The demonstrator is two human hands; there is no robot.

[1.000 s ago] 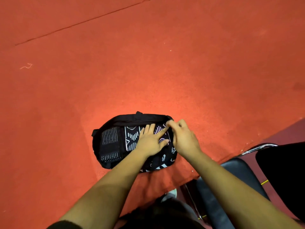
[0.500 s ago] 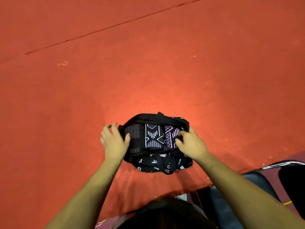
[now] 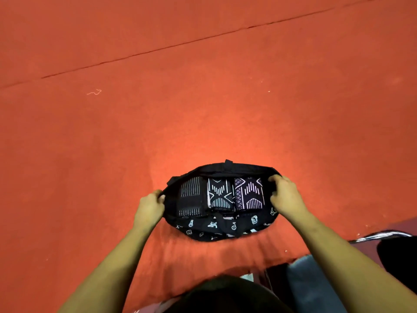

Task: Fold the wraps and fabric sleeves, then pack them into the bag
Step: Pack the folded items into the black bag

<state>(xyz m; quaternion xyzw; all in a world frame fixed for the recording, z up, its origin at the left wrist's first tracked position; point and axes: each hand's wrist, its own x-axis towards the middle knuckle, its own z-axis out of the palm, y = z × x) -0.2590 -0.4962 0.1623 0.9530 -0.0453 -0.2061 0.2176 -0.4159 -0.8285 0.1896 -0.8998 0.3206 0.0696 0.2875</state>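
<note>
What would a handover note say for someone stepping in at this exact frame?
Left hand: grips the bag's left end.
Right hand: grips the bag's right end. Together the hands hold the mouth open.
The bag sits on the red surface.
Done: three folded pieces are packed side by side inside: striped fold, zigzag fold, purple-tinted fold.
Left: probably only closing the bag, unless more pieces lie out of view.
</note>
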